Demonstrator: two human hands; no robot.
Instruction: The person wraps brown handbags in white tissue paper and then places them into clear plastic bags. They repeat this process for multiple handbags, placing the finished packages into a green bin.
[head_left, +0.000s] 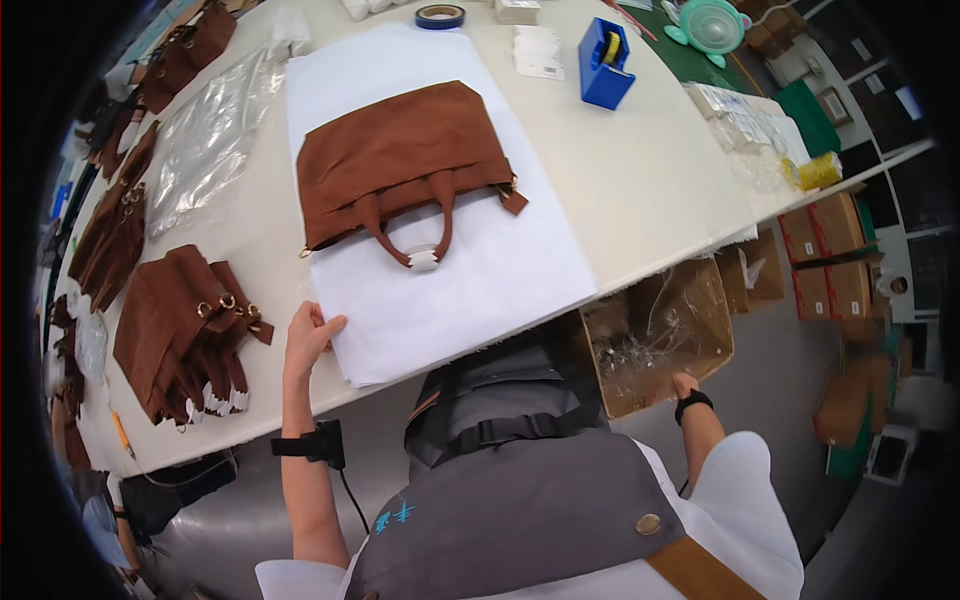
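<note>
A brown fabric handbag (405,155) lies flat on a large sheet of white paper (470,290) on the pale table (640,190). Its two handles point toward me, with a white wrap (424,260) around their grip. My left hand (310,335) pinches the near left corner of the paper, fingers closed on its edge. My right hand (683,385) reaches down into an open cardboard box (655,335) under the table's edge; only its wrist and a black band show, so I cannot see what the fingers do.
A stack of folded brown bags (175,330) lies left of the paper, more brown bags (110,235) beyond. Clear plastic bags (205,140) lie at the back left. A blue tape dispenser (605,62), a tape roll (440,16) and a green fan (710,25) stand far off. Cardboard boxes (830,260) sit at right.
</note>
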